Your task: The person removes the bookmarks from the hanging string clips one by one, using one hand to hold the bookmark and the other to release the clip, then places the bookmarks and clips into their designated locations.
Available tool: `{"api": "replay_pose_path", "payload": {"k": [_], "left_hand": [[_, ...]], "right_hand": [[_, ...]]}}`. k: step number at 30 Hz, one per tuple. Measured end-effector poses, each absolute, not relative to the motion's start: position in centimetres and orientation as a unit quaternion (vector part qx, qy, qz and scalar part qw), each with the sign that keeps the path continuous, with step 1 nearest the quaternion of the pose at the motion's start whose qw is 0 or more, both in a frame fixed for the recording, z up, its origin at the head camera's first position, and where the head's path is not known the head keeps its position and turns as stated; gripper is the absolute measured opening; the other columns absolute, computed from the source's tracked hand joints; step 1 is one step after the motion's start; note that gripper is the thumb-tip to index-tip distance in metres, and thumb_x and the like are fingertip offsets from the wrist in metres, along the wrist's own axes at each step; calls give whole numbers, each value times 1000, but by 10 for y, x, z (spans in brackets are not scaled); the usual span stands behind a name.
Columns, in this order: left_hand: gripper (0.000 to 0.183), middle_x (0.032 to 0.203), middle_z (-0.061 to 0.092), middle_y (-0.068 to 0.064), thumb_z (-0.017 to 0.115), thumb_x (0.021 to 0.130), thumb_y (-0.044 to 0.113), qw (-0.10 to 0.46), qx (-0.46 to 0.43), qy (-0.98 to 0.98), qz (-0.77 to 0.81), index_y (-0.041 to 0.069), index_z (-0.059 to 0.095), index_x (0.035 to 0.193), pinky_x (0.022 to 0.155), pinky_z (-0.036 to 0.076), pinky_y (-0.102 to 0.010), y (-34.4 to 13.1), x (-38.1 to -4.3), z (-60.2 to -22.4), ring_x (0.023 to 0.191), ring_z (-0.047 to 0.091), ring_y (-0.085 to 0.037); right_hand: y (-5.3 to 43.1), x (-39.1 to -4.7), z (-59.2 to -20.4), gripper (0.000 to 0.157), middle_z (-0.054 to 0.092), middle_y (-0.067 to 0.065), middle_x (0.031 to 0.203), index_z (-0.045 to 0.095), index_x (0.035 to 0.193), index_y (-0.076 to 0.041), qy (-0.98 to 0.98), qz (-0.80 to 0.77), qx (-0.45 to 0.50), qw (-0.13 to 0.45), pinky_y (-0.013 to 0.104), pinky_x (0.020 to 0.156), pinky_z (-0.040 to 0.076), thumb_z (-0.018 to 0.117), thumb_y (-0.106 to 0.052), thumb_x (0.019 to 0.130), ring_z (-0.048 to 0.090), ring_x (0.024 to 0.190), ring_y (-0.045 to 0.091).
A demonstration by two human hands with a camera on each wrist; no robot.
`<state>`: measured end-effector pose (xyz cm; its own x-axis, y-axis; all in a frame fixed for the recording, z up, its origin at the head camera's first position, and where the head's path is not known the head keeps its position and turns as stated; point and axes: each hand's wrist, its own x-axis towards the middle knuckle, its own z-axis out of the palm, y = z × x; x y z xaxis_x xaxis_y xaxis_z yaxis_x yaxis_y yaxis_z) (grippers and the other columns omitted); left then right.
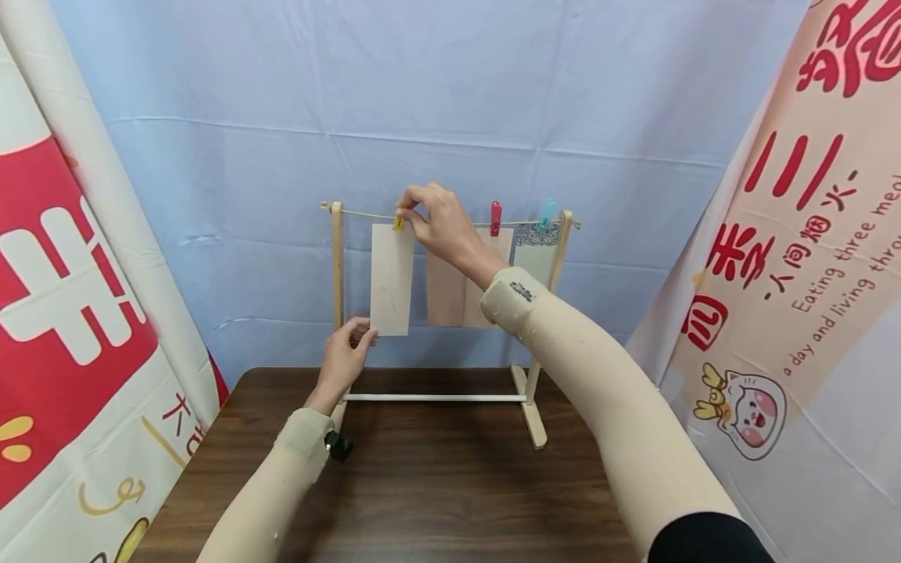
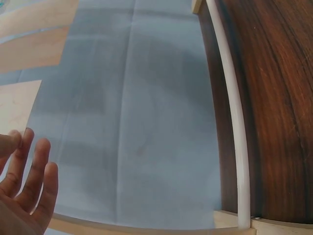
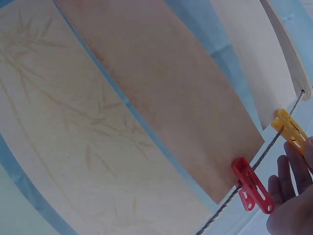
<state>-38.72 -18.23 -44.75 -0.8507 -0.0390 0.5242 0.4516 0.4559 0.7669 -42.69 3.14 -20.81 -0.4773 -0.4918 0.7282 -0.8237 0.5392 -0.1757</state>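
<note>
At the left end of the rope (image 1: 366,214), my right hand (image 1: 445,225) pinches a yellow clothespin (image 3: 290,130) between thumb and fingers. The clothespin sits on the rope at the top edge of a pale paper strip (image 1: 390,285), which hangs upright. Lower down, my left hand (image 1: 342,358) pinches the strip's bottom left corner between thumb and index finger; its other fingers are spread in the left wrist view. Beside the strip hangs a brownish strip (image 3: 161,88) under a red clothespin (image 3: 252,186), which my right hand hides in the head view.
A bamboo-patterned strip (image 3: 83,127) and a strip with a blue patterned top (image 1: 536,236) hang farther right, by a red clothespin (image 1: 496,218) and a light blue clothespin (image 1: 547,213). The wooden stand (image 1: 339,266) has a white lower bar (image 1: 436,398) above the dark table (image 1: 422,485).
</note>
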Motion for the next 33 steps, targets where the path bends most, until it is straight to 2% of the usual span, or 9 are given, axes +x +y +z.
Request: {"api": "replay_pose_path", "payload": {"k": [7,11,15,19,23,28,33], "left_hand": [[18,102,77,-15,69,108,17,239,-122,-818,-509,4,73,121,79,56,-43,-184,-385,-451,95,74,-39],[18,100,78,-11,69,108,17,239,-120,-822,-503,6,74,121,77,55,-39,-184,-383,-453,92,74,-34],[17,100,78,-12,69,108,17,242,-119,-821,-503,6,74,120,76,55,-37,-183,-383,-455,90,74,-29],[18,103,78,-17,69,108,17,242,-122,-820,-505,5,74,120,76,54,-35,-183,-381,-456,91,74,-31],[19,104,78,-15,69,108,16,242,-119,-819,-507,4,74,121,77,55,-33,-184,-379,-457,92,74,-33],[19,104,78,-15,69,108,16,241,-119,-816,-512,4,74,121,80,56,-38,-186,-376,-459,94,75,-36],[20,105,77,-15,69,108,16,240,-119,-815,-515,4,74,122,81,57,-39,-187,-372,-460,95,75,-37]], "right_hand": [[34,-426,-210,10,77,9,110,75,106,-6,-813,269,401,325,41,94,53,70,-14,106,66,107,33],[36,-426,-212,9,76,9,110,74,107,-5,-809,271,402,333,42,96,53,71,-13,106,65,109,35],[38,-424,-213,9,76,9,109,74,108,-4,-799,274,408,345,41,98,53,71,-12,106,65,110,34],[39,-423,-214,9,76,9,109,74,110,-4,-790,277,414,358,41,97,53,71,-12,106,65,109,33],[39,-422,-215,11,75,9,111,73,112,-4,-781,279,420,368,42,98,53,71,-11,105,65,110,34],[38,-421,-219,15,74,10,116,71,118,-3,-776,279,426,373,43,102,53,72,-10,104,64,114,32],[39,-417,-223,23,73,11,121,70,125,-2,-773,274,426,381,36,106,51,73,-11,104,63,117,27]]}}
